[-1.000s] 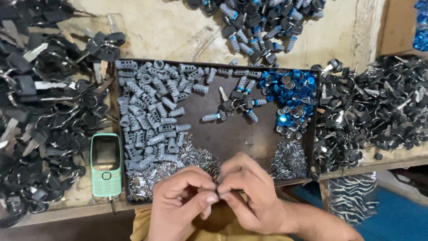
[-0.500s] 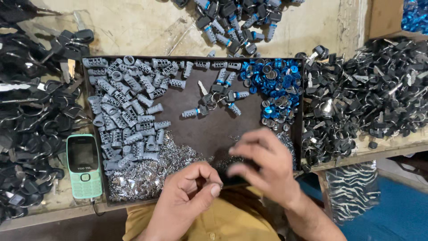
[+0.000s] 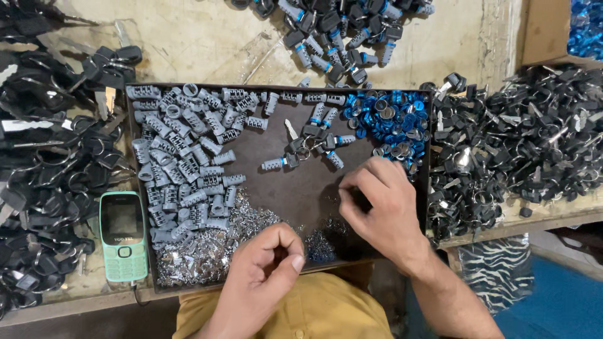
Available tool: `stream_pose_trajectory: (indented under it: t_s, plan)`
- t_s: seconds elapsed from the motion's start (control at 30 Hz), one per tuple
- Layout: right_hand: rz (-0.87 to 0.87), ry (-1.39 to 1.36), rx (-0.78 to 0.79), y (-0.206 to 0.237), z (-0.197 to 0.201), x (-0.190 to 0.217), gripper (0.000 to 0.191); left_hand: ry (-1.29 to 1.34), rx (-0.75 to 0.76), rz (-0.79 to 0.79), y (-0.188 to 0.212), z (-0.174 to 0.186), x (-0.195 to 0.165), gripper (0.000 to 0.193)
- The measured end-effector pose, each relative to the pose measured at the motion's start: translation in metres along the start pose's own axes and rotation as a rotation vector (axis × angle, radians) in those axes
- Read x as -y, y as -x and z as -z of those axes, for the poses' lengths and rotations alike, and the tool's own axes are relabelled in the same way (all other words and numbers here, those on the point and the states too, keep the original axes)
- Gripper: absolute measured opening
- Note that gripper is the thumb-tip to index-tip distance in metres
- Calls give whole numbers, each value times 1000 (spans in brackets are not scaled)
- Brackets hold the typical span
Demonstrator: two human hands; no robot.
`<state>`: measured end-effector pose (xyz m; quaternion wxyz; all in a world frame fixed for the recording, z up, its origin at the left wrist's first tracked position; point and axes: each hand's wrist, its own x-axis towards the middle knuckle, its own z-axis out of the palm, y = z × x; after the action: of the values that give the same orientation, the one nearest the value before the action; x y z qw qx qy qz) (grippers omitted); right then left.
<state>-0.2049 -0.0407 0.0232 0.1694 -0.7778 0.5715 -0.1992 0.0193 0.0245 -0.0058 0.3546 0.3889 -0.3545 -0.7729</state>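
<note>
Left hand (image 3: 267, 273) curled at the 6 o'clock edge of the dark tray (image 3: 314, 188), thumb pressed to forefinger; whatever sits pinched between them too small to make out. Right hand (image 3: 380, 210) at about 4 o'clock on the tray, palm down, fingers bent onto the small silver parts (image 3: 320, 245); cannot tell whether gripping anything. Grey lock cylinders (image 3: 182, 163) heaped from 9 to 11 o'clock. Blue rings (image 3: 392, 122) piled at 2 o'clock. A few keyed cylinders (image 3: 308, 147) loose near the tray's middle. Shiny metal bits (image 3: 207, 251) spread at 7 o'clock. Green keypad phone (image 3: 123, 235) on the counter (image 3: 207, 41) just beside the tray's 8 o'clock corner. Black keys (image 3: 527, 144) massed at 3 o'clock.
</note>
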Motion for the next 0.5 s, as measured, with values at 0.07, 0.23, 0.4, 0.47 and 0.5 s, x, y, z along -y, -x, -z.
stream_pose_trajectory:
  t_s: [0.07, 0.23, 0.4, 0.47, 0.5]
  plan:
    - [-120, -290, 59, 12, 9, 11, 10, 54, -26, 33, -5, -3, -1, 6]
    - [-144, -717, 157, 41, 12, 31, 4, 204, -21, 126, -12, -9, -4, 7]
    - [-210, -819, 124, 47, 6, 29, 3, 158, 28, 92, -11, -7, -8, 16]
    - [-208, -821, 143, 48, 8, 27, 3, 166, 49, 105, -11, -6, -9, 18]
    - [-195, -822, 151, 48, 9, 26, 3, 169, 63, 108, -12, -6, -9, 19]
